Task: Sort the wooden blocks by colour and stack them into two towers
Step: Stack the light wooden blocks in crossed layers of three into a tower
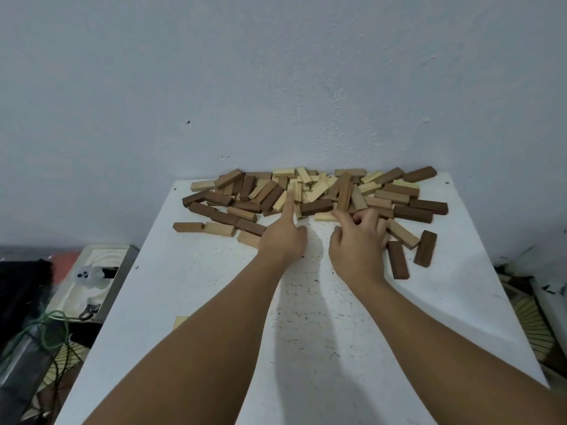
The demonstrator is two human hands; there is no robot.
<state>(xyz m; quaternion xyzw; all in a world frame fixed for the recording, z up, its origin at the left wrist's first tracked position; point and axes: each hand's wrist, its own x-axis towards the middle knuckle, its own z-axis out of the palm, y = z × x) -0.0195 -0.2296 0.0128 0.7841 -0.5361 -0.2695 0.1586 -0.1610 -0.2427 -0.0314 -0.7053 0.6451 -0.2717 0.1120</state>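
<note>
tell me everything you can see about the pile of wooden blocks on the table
The pile of wooden blocks is a loose heap of small rectangular bars, dark brown and pale mixed, lying flat or tilted along the white table's far edge by the wall. No tower exists. The left hand points into it; the right hand curls at its near edge.

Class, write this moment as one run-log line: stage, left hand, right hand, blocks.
stage: sorting, no tower begun | left hand: forefinger out, touching pile | right hand: fingers curled at pile edge, grip unclear | blocks: light and dark mixed on white table
</note>
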